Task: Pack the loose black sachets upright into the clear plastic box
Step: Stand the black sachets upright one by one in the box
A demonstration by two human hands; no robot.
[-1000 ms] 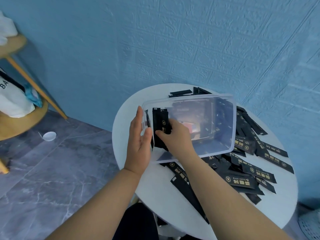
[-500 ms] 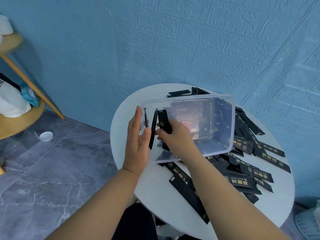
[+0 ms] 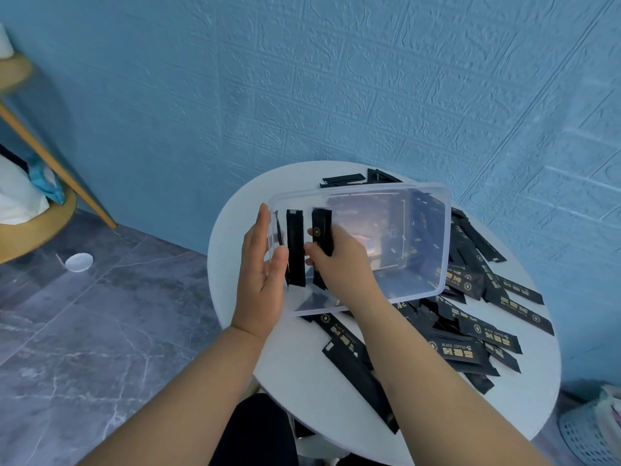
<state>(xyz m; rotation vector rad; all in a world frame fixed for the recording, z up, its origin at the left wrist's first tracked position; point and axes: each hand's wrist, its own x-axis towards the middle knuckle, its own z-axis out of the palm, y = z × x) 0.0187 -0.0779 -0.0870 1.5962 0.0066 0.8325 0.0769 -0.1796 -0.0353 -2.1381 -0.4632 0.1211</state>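
Observation:
A clear plastic box (image 3: 423,193) stands on a round white table (image 3: 302,375). My left hand (image 3: 260,274) lies flat against the outside of the box's left wall, its thumb hooked over the rim and touching an upright black sachet (image 3: 295,247) inside. My right hand (image 3: 336,260) reaches into the box and grips another black sachet (image 3: 322,230), held upright just right of the first. A thin sachet edge shows against the left wall. Many loose black sachets (image 3: 470,334) lie scattered on the table.
More sachets (image 3: 342,179) lie behind the box and a long one (image 3: 359,381) lies near the table's front edge. A wooden shelf (image 3: 40,227) stands at left. A white lid (image 3: 79,262) lies on the grey floor; a basket (image 3: 591,435) sits at bottom right.
The sachets in the box were bunched together under my right hand; now one stands apart by my left thumb and my right hand holds another a little further right.

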